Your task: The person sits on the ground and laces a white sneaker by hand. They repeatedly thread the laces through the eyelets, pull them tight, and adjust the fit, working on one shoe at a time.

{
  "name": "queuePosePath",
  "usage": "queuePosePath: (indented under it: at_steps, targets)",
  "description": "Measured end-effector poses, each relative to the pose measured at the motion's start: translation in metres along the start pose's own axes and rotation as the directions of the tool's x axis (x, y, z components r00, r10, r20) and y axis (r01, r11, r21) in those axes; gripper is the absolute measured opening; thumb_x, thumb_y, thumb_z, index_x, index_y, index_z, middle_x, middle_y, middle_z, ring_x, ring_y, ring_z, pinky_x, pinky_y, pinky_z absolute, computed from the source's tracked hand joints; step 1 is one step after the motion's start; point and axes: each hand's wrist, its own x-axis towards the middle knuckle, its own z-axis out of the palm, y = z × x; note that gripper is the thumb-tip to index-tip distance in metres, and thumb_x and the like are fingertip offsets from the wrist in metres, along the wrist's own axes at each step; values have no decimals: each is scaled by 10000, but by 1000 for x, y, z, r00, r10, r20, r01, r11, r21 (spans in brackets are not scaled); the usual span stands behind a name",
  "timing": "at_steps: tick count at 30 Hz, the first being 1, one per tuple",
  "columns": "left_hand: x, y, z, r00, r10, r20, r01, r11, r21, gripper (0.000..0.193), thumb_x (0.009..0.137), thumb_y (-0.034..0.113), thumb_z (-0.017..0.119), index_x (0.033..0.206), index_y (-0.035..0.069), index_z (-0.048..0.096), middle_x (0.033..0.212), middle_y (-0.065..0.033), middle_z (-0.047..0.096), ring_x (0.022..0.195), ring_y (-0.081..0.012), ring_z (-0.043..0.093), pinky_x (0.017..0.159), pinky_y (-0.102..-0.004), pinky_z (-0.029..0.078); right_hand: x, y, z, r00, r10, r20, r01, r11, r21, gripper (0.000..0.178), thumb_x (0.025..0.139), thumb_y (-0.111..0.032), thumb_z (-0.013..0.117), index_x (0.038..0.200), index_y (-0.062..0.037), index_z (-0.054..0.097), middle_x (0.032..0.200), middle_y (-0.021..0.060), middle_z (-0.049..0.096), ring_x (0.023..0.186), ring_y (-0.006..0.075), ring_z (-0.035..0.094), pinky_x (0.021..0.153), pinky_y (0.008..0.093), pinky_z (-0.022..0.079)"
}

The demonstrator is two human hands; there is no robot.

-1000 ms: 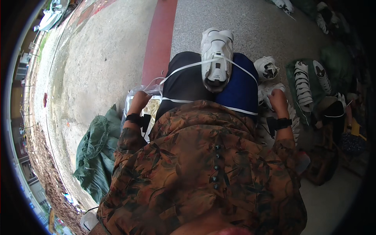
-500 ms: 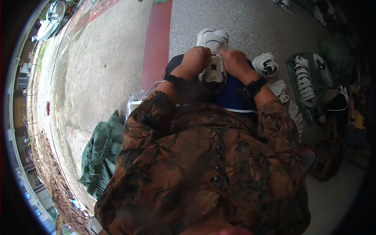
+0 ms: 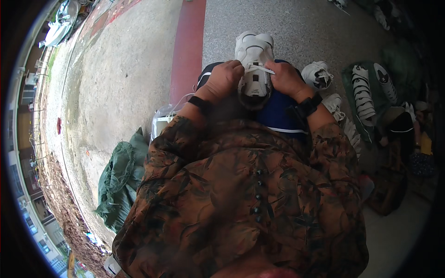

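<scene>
A white sneaker rests on my lap, its toe pointing away and its tongue toward me. Across it runs a white shoelace, drawn sideways between my two hands. On the left side of the sneaker my left hand is closed, its fingertips pinching the lace. My right hand pinches the lace on the other side, with thumb and forefinger together. Part of the lace's lower run is too small to make out.
To the right sit more white sneakers, and further off lies a row of stacked white shoes on green sacking. A green sack slumps at my left. Beside my left leg stands a clear plastic bag.
My hands have drawn apart from the sneaker's middle, the right one shifting right. The white lace now shows stretched between them, and more of the sneaker's top is visible.
</scene>
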Motion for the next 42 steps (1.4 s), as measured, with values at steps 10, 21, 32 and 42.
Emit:
queuePosePath:
  at_steps: [10,21,32,42]
  targets:
    - [3,-19,2,997,-75,23,70,982,176,34,716,98,545,736,73,536,746,-94,549,712,-288,596,606,-384,496,-12,21,8,1000,0,13,2,986,-164,145,839,-126,444,952,-135,534,739,201,605,775,400,600,640,546,442]
    - [-10,18,17,952,-288,106,295,954,-54,331,804,239,575,1033,22,473,774,-178,633,723,-374,620,657,-453,490,-14,-23,15,991,123,59,-105,964,-244,436,815,-268,576,1130,14,466,730,213,622,690,392,614,633,478,483]
    - [18,-6,7,897,-359,258,373,928,-6,230,802,264,555,890,54,514,760,-188,643,728,-368,629,643,-457,495,4,1,12,999,34,-24,-38,974,-224,323,836,-251,539,1074,-35,517,711,186,603,694,381,602,615,472,472]
    - [-47,-70,3,903,-424,70,418,825,-380,92,811,140,608,835,69,661,779,-75,656,691,-196,624,636,-309,496,-48,48,-15,976,53,-209,-51,999,16,126,867,-75,533,920,-17,632,730,152,598,682,245,602,612,317,467]
